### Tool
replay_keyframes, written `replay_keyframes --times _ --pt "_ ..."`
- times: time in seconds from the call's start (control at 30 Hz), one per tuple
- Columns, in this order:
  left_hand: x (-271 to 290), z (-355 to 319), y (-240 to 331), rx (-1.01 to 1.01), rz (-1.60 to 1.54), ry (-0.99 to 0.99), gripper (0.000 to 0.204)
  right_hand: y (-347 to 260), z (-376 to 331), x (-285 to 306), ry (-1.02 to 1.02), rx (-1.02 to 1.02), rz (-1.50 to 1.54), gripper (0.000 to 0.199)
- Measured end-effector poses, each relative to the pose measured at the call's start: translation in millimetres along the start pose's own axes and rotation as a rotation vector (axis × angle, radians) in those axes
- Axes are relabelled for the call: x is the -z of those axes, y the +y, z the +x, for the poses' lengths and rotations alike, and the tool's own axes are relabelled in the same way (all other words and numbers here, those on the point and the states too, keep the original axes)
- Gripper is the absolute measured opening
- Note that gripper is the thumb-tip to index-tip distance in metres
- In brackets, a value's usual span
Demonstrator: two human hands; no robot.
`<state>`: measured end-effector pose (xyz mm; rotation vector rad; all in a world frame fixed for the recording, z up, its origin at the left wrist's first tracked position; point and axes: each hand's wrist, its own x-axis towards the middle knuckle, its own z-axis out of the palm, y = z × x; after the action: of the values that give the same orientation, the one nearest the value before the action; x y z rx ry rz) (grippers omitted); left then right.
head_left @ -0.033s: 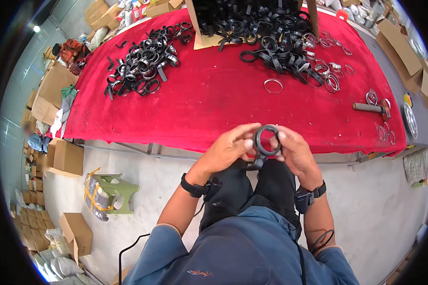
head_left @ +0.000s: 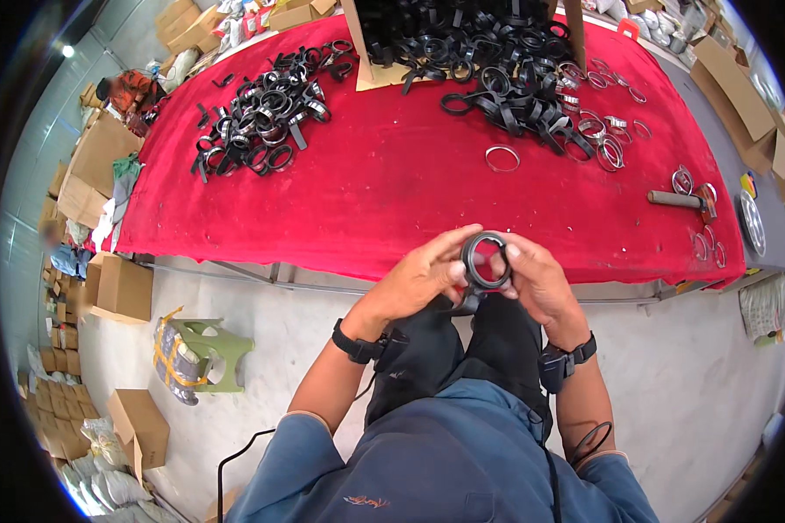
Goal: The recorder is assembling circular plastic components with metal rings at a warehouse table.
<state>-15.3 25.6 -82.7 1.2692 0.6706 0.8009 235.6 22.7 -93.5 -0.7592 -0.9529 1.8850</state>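
Over the table's near edge, both hands hold a black ring with a stubby tail [head_left: 469, 263]. My left hand [head_left: 420, 277] grips its left side, thumb and fingers closed around the rim. The right side is pinched by my right hand [head_left: 536, 277], with the thumb on top. Through the ring's opening, red cloth and a fingertip show. Its tail hangs below, partly in shadow against my dark trousers. Beyond the hands, on the red cloth [head_left: 366, 200], lies a loose thin metal band [head_left: 501, 158].
A heap of black rings [head_left: 266, 113] lies at the far left; another black pile [head_left: 506, 96] spills from an open box [head_left: 358, 39]. Metal bands [head_left: 610, 152] scatter at the right, near a hammer [head_left: 676, 200]. A green stool [head_left: 227, 349] stands on the floor at left.
The ring has been turned slightly in my fingers, so its tail shows less and points more straight down. Both hands stay in nearly the same place.
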Motion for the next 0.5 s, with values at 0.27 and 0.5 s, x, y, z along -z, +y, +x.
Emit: replay_keyframes --times 0.27,0.5 --pt "2 -12 -25 -0.079 -0.441 0.012 0.086 -16 34 -23 -0.085 -0.173 -0.406 0.042" --pt "11 -25 -18 -0.117 -0.670 0.197 0.078 -47 135 40 0.371 0.588 -1.648 0.040"
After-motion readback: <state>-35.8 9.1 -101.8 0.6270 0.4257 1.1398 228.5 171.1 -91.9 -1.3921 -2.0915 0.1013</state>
